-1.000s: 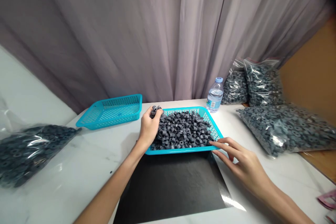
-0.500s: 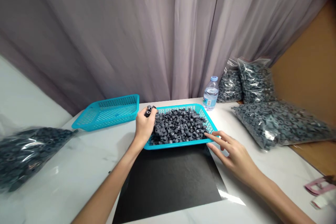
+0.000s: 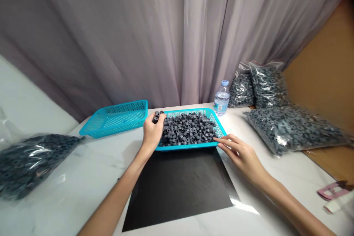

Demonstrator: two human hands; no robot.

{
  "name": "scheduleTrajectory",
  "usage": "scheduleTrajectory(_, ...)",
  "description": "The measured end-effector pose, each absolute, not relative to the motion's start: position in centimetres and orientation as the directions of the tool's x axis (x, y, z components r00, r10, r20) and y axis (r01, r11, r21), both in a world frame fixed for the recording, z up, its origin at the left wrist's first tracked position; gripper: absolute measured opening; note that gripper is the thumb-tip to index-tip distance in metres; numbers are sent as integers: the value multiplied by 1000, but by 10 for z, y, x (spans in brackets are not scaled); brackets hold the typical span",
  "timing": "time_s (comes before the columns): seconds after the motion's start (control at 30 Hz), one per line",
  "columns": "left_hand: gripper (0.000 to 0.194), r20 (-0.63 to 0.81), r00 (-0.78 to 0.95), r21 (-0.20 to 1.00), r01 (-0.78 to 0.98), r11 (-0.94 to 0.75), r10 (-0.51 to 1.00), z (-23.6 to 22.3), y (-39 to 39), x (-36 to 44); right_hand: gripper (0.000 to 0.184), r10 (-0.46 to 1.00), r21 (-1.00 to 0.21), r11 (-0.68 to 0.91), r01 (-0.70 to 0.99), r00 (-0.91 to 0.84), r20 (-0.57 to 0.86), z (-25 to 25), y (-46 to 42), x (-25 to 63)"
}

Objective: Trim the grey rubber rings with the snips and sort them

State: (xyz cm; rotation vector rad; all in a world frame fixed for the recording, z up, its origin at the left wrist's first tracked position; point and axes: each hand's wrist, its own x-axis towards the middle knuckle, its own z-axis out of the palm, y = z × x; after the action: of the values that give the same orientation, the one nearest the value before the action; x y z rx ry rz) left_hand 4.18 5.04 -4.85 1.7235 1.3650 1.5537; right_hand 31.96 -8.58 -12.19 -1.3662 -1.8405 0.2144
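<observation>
Filled basket [image 3: 218, 127]: my 12 o'clock, long axis 9-to-3.
Left hand [image 3: 152, 133]: holds gray bushings [image 3: 156, 118], 9 o'clock.
Right hand [image 3: 243, 155]: pinches rim [image 3: 188, 148], 4 o'clock.

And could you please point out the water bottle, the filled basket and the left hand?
Water bottle [image 3: 221, 99], head view: middle of its clear body.
Filled basket [image 3: 188, 147], head view: front rim.
Left hand [image 3: 152, 131], head view: middle of the hand.

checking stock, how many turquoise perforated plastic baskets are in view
2: a turquoise perforated plastic basket between left hand and right hand; another turquoise basket farther left. Any nested underneath would be hidden.
</observation>
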Motion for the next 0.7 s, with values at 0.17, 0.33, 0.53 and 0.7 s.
scheduleTrajectory(0.17,25,503,-107,817,382,-431,858,-48,47,42,34,893,-595,373,712,-101,439,-116,-68,327)
scheduleTrajectory(0.33,24,547,-57,768,431,-474,835,-45,39,46,34,891,-621,399,675,-124,437,-107,-49,332)
scheduleTrajectory(0.53,28,612,92,638,530,-559,786,-45,11,62,33,857,-627,406,666,-38,514,-121,-39,322)
scheduleTrajectory(0.7,11,557,419,418,605,-678,717,-66,-20,76,35,833,-618,374,692,43,552,-134,-40,314)
